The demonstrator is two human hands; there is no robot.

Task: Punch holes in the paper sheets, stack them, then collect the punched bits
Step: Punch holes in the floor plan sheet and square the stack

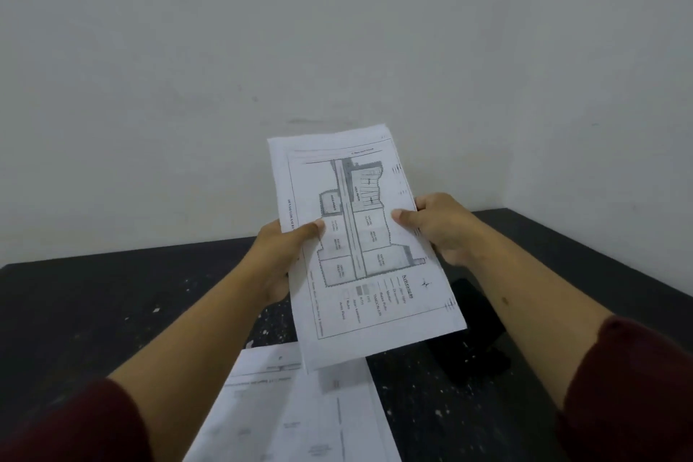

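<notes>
Between both hands, a printed sheet [360, 248] with a site plan is held up off the black table [93, 304]. Left hand [279, 259] pinches its left edge, thumb on top; right hand [442, 227] pinches the right edge. Below the hands, more paper sheets [300, 413] lie flat. Under the right hand, partly hidden by the sheet, sits a black object [474, 334], likely the punch. White specks dot the table.

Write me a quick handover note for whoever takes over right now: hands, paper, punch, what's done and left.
Left hand and right hand both grip the printed sheet, held up above the black table.
More sheets lie on the table at the near edge.
A dark object, probably the punch, sits under the held sheet's right side.
White bits dot the table.
No holes visible in the held sheet. Punching, stacking, collecting bits remain.
</notes>
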